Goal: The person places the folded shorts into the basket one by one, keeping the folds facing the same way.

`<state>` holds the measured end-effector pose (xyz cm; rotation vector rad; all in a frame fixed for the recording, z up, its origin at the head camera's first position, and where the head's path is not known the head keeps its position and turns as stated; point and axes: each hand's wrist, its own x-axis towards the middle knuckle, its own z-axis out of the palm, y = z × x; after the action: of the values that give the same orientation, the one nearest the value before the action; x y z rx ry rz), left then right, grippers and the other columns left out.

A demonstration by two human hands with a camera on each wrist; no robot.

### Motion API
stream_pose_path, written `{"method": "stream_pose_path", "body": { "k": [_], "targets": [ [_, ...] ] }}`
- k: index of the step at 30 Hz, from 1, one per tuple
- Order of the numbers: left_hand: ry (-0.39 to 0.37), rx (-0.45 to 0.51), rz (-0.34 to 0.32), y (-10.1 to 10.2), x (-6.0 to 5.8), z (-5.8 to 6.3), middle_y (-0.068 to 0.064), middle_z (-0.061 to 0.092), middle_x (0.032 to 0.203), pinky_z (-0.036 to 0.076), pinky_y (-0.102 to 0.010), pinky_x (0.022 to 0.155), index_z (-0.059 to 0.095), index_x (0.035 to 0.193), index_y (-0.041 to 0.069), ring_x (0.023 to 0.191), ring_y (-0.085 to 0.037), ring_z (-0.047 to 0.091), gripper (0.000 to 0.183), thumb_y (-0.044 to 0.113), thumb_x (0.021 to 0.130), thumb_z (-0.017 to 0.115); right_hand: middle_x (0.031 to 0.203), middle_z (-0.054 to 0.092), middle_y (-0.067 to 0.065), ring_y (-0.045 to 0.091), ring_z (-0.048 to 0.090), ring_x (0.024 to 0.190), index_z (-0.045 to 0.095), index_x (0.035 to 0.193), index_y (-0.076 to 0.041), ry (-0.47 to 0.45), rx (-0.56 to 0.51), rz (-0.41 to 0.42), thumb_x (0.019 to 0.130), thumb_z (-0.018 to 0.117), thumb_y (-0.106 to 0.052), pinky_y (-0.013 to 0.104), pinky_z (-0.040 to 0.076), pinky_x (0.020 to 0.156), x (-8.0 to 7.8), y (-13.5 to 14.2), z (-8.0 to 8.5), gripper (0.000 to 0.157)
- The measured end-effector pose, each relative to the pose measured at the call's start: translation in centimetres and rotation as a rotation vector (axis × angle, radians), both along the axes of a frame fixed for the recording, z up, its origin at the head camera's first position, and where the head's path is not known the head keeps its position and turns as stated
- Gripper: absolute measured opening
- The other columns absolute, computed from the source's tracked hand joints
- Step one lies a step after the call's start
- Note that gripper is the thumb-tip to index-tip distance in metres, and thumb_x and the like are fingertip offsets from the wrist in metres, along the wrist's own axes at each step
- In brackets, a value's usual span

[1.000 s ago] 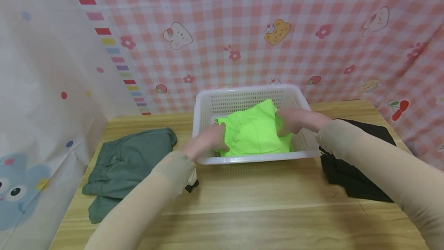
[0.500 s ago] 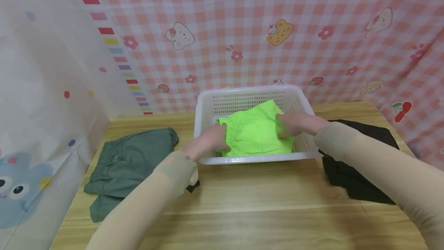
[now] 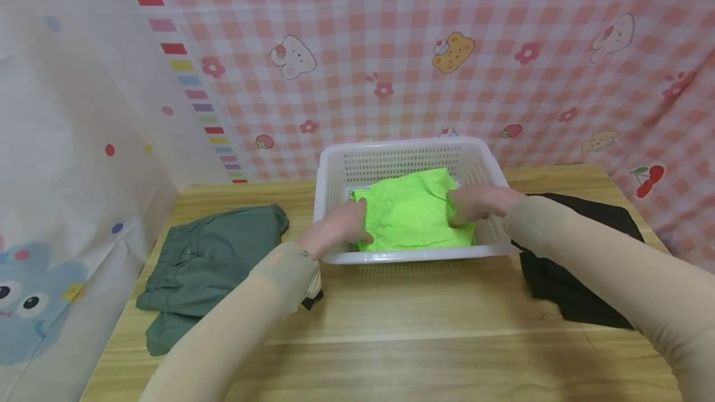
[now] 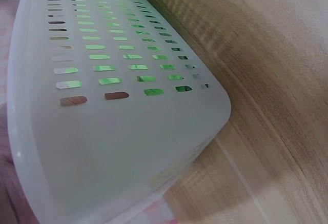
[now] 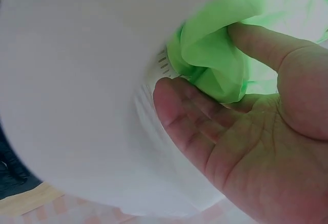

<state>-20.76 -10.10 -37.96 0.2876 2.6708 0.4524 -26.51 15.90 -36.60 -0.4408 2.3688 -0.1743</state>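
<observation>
Folded neon-green shorts (image 3: 416, 213) with a gathered waistband lie in a white slotted plastic basket (image 3: 402, 257). At their left end my left hand (image 3: 339, 225) reaches over the basket's front left corner, thumb and a finger touching the waistband; its other fingertips are hidden. My right hand (image 3: 475, 202) holds the right end. In the right wrist view, the right hand (image 5: 251, 147) has its thumb on top of the green cloth and its fingers curled at the edge, the cloth between. The left wrist view mostly shows the basket's wall (image 4: 118, 142), with green cloth behind the slots.
Grey-green folded pants (image 3: 215, 265) lie on the wooden table (image 3: 413, 346) to the left. A black folded garment (image 3: 570, 287) lies on the right, partly under my right forearm. A pink checked cloth (image 3: 346, 92) hangs behind the basket.
The back right corner of the green shorts has come down and shifted slightly right. My right hand has moved a little lower with it; my left hand stays at the waistband.
</observation>
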Motion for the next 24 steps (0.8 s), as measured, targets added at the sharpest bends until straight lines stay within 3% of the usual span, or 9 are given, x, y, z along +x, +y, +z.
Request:
{"method": "stream_pose_path", "body": {
  "k": [4,7,10,12,16,21,24],
  "targets": [
    [-0.005,-0.004,0.003,0.0,0.0,0.0,-0.029,0.053,0.155,0.048,-0.051,0.121,0.029,0.161,-0.007,0.141,-0.042,0.057,0.093,0.021,0.090,0.082,0.078,0.046,0.001,0.013,0.044,0.067,0.052,0.101,-0.008,0.010,-0.008,0.010,0.095,0.061,-0.014,0.024,0.042,0.060,0.0,0.1,0.0,0.013],
    [0.000,-0.001,0.002,-0.1,0.0,0.0,-0.029,0.052,0.155,0.048,-0.051,0.121,0.032,0.160,-0.007,0.141,-0.042,0.057,0.090,0.021,0.091,0.082,0.085,0.053,0.007,0.017,0.052,0.075,0.052,0.123,0.004,0.038,-0.009,0.019,0.096,0.062,-0.016,0.027,0.049,0.067,0.2,0.1,0.3,0.035],
    [0.021,0.016,-0.001,-0.3,0.1,0.0,-0.028,0.054,0.154,0.050,-0.050,0.119,0.038,0.157,-0.008,0.138,-0.040,0.060,0.083,0.021,0.091,0.081,0.112,0.064,0.024,0.028,0.063,0.099,0.035,0.150,0.013,0.086,0.002,0.011,0.099,0.063,-0.019,0.040,0.059,0.090,0.6,0.0,0.7,0.067],
    [0.040,0.036,0.007,-0.4,0.1,0.0,-0.028,0.054,0.153,0.052,-0.049,0.117,0.040,0.155,-0.008,0.135,-0.038,0.061,0.080,0.020,0.092,0.080,0.133,0.060,0.034,0.037,0.064,0.117,0.024,0.158,0.014,0.120,0.010,0.001,0.101,0.064,-0.023,0.051,0.056,0.107,0.7,0.0,1.0,0.079],
    [0.091,0.061,0.020,-0.7,0.4,0.0,-0.028,0.048,0.159,0.047,-0.051,0.122,0.037,0.158,-0.006,0.144,-0.039,0.054,0.079,0.026,0.097,0.074,0.156,0.041,0.041,0.051,0.049,0.144,0.019,0.161,0.014,0.207,0.016,0.004,0.103,0.064,-0.030,0.064,0.041,0.122,1.2,0.0,1.5,0.086],
    [0.161,0.092,0.004,-1.2,1.1,0.2,-0.024,0.038,0.168,0.031,-0.051,0.132,0.034,0.162,-0.002,0.160,-0.039,0.033,0.077,0.036,0.104,0.066,0.162,0.029,0.043,0.057,0.040,0.148,0.019,0.161,0.013,0.308,-0.034,0.001,0.104,0.062,-0.037,0.068,0.036,0.123,1.9,0.5,2.1,0.088],
    [0.222,0.145,-0.011,-1.5,1.8,0.1,-0.023,0.037,0.169,0.032,-0.051,0.132,0.036,0.161,0.000,0.160,-0.039,0.033,0.074,0.038,0.104,0.065,0.160,0.033,0.043,0.056,0.045,0.145,0.024,0.160,0.013,0.361,-0.109,0.013,0.104,0.063,-0.037,0.067,0.040,0.121,2.6,0.8,2.2,0.085]
  ]
}}
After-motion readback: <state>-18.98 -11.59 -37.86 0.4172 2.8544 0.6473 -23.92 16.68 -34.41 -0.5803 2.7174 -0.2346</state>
